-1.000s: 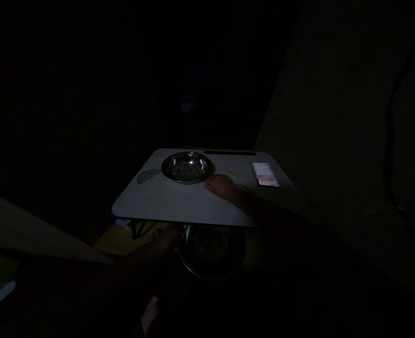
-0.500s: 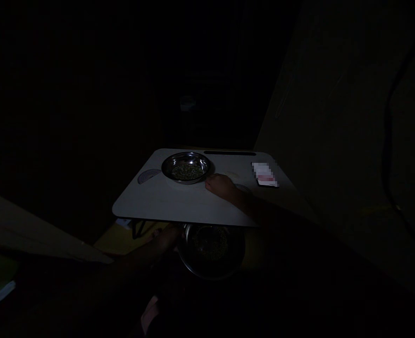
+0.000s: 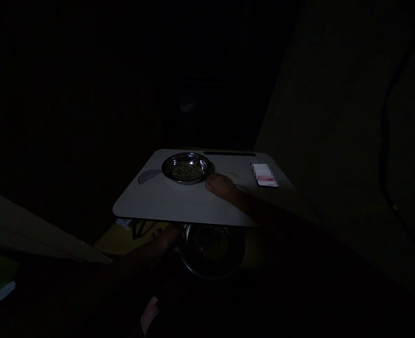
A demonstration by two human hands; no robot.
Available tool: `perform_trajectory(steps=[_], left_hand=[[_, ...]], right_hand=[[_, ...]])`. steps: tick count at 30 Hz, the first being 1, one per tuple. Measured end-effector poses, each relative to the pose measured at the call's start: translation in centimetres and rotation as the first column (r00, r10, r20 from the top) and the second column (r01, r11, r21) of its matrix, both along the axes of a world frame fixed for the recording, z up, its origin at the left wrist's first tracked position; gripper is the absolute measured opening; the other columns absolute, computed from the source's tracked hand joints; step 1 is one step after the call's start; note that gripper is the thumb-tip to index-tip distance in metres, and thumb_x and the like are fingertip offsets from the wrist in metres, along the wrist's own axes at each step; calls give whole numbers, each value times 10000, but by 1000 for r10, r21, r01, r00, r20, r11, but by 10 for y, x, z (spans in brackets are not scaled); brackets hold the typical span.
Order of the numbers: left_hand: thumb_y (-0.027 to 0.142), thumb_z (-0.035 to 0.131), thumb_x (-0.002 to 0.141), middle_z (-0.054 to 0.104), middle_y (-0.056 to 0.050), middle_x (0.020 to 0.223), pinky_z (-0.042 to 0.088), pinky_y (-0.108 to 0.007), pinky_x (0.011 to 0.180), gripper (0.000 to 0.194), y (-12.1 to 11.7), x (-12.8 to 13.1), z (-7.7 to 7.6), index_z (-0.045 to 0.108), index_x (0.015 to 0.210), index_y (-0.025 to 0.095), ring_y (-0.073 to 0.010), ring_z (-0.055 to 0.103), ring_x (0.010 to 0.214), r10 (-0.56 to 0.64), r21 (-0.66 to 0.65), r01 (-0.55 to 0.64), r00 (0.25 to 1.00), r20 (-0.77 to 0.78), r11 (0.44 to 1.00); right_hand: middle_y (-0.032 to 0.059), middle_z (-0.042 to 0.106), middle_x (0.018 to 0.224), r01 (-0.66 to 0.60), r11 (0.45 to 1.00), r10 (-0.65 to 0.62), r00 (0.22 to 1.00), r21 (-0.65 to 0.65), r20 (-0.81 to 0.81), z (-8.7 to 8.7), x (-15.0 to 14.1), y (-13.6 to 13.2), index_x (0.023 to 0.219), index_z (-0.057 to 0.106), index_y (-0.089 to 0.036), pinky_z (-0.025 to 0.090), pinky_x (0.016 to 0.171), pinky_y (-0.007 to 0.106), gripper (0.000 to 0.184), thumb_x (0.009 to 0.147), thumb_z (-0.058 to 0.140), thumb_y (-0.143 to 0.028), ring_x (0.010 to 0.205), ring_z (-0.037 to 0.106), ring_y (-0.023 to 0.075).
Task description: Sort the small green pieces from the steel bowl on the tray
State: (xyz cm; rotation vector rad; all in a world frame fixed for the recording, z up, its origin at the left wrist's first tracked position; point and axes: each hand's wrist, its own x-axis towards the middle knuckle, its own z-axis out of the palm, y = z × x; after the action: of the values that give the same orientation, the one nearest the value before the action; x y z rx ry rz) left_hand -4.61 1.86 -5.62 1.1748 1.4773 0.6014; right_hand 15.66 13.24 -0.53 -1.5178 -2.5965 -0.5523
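A shiny steel bowl (image 3: 186,180) with a layer of small green-and-pale pieces, perhaps beans or seeds, stands at the table's left half. Just right of it, my right hand (image 3: 219,184) rests on the tabletop in a fist; whatever it may hold is hidden. Below the front edge is a larger metal bowl (image 3: 193,271), with greenish bits spread inside. My left hand (image 3: 170,234) is at this lower bowl's left rim and appears to grip it, its fingers mostly lost in the dark.
A white folding table (image 3: 158,202) has rounded corners and a dark slot (image 3: 229,153) at the back. On its right lies a phone (image 3: 265,175) with a blurred screen. A wall (image 3: 334,117) rises at right, with a dark cable (image 3: 383,155). The room is very dark.
Almost nothing differs. Both hands and both bowls keep their places; the view has shifted very slightly.
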Motion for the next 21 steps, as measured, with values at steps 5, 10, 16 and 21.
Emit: perform_trajectory(steps=[5,10,16,21], left_hand=[[191,444,564,504,7,444,324,-247,467,128,1,0,-8,528,641,132,-126,475,422,-40,2,40,999,8,999],[182,459,560,488,18,421,323,-250,480,128,0,1,-4,525,660,135,-129,475,421,-30,15,30,1000,7,999],[188,460,568,490,11,420,323,-258,480,152,0,4,-1,539,685,134,-138,473,421,-8,-23,9,1000,21,1000],[159,443,554,503,7,439,324,-257,482,152,4,3,-9,532,675,132,-139,480,435,-21,13,21,999,24,1000]], right_hand=[[122,566,842,-57,997,57,998,48,0,-6,2,5,827,573,-94,371,667,264,279,800,316,-201,801,492,179],[119,563,832,-81,995,82,997,57,-14,-7,3,7,819,568,-97,370,680,268,264,797,323,-194,807,489,177],[129,561,844,-114,992,114,993,54,-10,-6,2,4,806,572,-95,369,699,271,255,791,336,-191,830,480,179],[127,559,835,-132,989,133,991,66,-9,-9,4,2,798,575,-91,366,714,279,251,788,340,-180,833,473,176]])
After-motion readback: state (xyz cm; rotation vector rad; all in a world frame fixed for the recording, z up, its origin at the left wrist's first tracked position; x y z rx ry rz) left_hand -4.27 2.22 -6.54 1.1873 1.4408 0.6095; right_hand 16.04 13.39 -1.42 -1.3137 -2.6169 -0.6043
